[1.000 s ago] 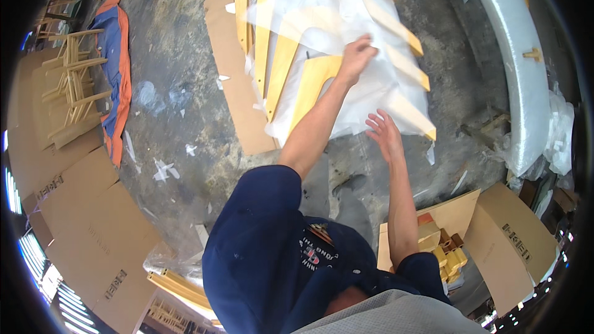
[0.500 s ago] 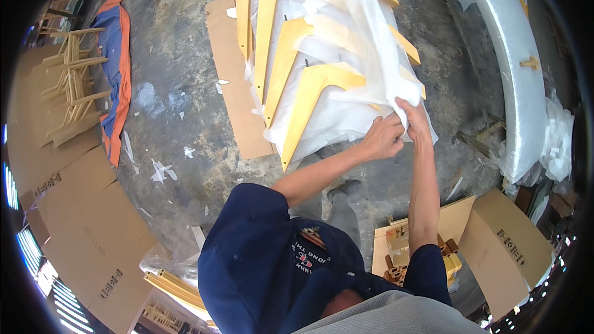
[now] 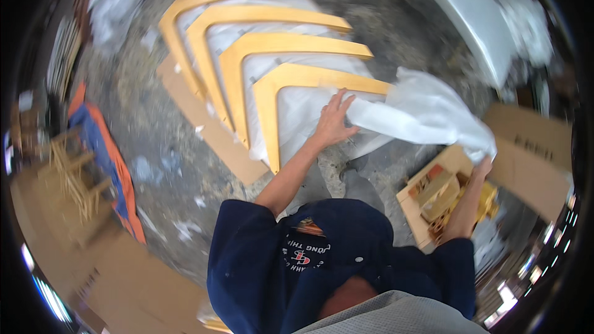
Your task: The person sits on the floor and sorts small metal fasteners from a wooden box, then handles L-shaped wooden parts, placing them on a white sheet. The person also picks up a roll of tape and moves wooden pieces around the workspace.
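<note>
Several bent, light-wood chair-frame-like pieces lie nested in a row on white foam sheeting. My right hand is closed on one end of a loose white foam sheet, which stretches out to the right of the pieces. Over the nearest piece, my left hand has its fingers spread, close to the sheet's other end. Whether its fingertips touch the sheet or the wood I cannot tell. The nearest piece's right arm passes behind the sheet.
A flat cardboard sheet lies under the pieces' left side. To the right stands an open carton holding wooden parts, beside a big box. A long white-wrapped piece lies far right. Blue-orange cloth and chair frames are at left.
The foam sheet has come off the wooden pieces and swung right, drawn by my right hand. My left hand has moved left and opened. The view has turned, so everything looks rotated.
</note>
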Tool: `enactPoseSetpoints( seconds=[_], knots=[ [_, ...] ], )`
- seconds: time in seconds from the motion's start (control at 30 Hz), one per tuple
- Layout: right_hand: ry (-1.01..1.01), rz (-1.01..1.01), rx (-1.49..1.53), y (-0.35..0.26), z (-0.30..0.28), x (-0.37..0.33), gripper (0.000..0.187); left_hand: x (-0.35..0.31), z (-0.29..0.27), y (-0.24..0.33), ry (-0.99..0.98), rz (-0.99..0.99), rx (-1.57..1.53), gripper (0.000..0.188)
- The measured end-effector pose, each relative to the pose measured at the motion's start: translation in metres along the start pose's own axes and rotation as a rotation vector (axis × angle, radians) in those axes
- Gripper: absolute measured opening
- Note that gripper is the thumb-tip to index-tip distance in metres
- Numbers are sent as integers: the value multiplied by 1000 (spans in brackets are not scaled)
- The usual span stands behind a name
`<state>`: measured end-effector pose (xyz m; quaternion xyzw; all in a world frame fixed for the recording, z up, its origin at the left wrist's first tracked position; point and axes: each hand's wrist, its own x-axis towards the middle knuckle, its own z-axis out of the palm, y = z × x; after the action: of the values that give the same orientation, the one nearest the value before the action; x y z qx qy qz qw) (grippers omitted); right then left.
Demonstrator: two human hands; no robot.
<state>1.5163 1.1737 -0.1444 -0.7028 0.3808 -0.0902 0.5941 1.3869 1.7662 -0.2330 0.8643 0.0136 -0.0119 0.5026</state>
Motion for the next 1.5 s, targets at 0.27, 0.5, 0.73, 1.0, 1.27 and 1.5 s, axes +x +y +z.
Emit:
enactPoseSetpoints(
  seconds=[0.27, 0.5, 0.73, 1.0, 1.27, 1.5],
  knots=[
    [-598, -286, -1132, -10, -36, -174, 55, 45, 183, 106, -362, 197, -228, 112],
    [-627, -135, -364, 25, -153, -63, 83, 80, 352, 266, -831, -97, -592, 48],
    [-653, 110, -7, 108, -228, 60, 69, 72, 487, 360, -927, 211, -446, 49],
    [-455, 344, 786, 75, -287, 256, 46, 188, 499, 460, -1179, 227, -84, 63],
    [-515, 117, 504, -84, -317, 384, 56, 362, 672, 482, -462, 633, -71, 68],
    [-71, -456, -334, -104, -314, 504, 66, 439, 816, 601, -1076, 69, -912, 56]
  ],
)
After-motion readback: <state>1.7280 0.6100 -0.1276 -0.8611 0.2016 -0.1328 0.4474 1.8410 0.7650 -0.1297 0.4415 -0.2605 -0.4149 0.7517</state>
